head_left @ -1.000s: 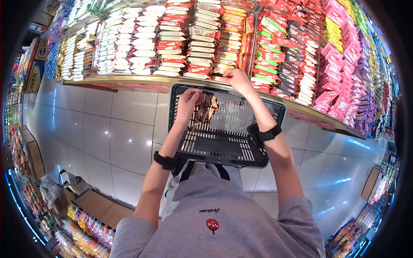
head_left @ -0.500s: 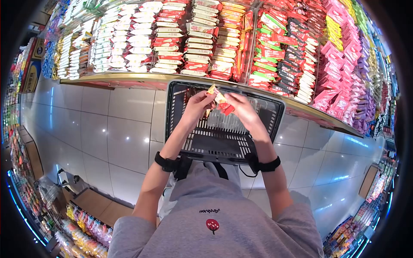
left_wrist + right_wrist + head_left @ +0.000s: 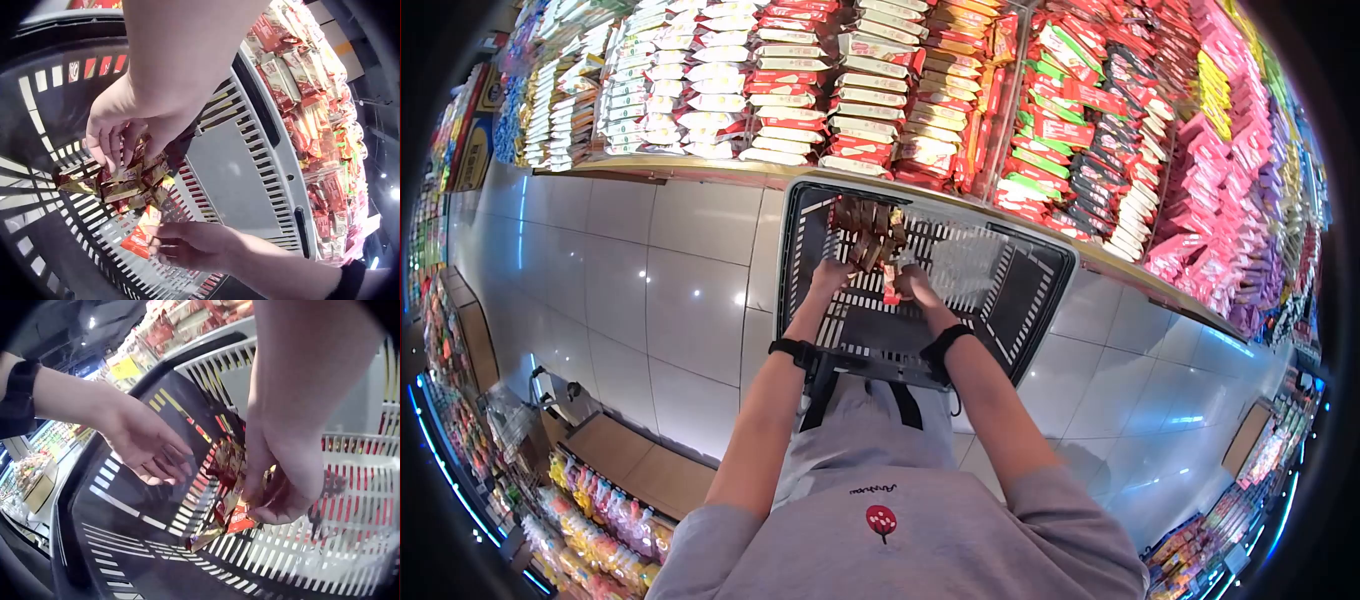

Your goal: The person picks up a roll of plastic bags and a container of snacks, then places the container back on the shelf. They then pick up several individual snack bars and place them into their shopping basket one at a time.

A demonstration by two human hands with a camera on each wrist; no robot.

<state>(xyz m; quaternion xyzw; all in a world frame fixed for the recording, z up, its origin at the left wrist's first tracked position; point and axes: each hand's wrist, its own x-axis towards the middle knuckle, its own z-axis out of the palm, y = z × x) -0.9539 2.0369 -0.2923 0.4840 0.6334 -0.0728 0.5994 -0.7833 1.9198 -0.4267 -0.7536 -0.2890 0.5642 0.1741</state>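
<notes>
Both hands reach down inside a dark slatted basket. The right hand pinches a red and yellow packet, which the left wrist view shows low in the basket at the fingertips. The left hand is beside a pile of brown and red packets; in the right wrist view the left hand has loosely bent fingers with nothing in them. In the left wrist view the left hand hangs over the pile, partly covering it.
A shelf edge runs along the basket's far side, with rows of wrapped snacks above it. Tiled floor lies left and right of the basket. A wooden ledge stands at the lower left.
The hands have moved from the shelf edge and the basket's far side down into the basket, nearer the body. The packet has gone down with the right hand, and the left hand has let go of it.
</notes>
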